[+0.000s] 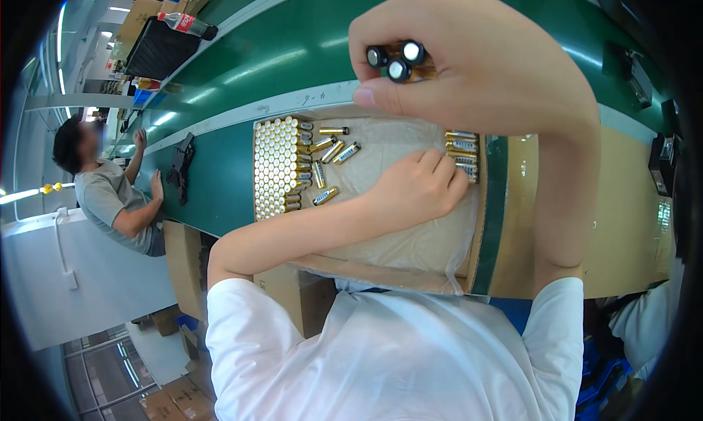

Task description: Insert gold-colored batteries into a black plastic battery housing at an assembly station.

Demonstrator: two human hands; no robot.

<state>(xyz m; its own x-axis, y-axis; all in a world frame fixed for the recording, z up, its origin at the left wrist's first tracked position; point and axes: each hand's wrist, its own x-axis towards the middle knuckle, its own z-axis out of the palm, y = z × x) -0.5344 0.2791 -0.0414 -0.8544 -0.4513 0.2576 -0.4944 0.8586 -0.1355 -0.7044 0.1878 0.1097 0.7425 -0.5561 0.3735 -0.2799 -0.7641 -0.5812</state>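
A shallow cardboard box (pixel 366 267) lined with clear plastic lies in front of me. Upright batteries (pixel 274 164) are packed tightly along its left side, and several loose batteries (pixel 337 150) lie beside them. Raised above the box's far right part, my right hand (pixel 476 62) is closed around three batteries (pixel 399 71), their round dark-rimmed ends showing. My left hand (pixel 421 186) reaches across the box with curled fingers. Its fingertips are at a row of lying batteries (pixel 463 148) by the right wall; whether it grips any is hidden.
Beyond the box runs a green conveyor belt (pixel 293 62) with a pale rail. On the left, a person (pixel 117 186) sits near a dark device (pixel 181 168) on the green surface. A bottle (pixel 187 25) rests on a black case (pixel 157 51). Brown board (pixel 622 216) extends to the right.
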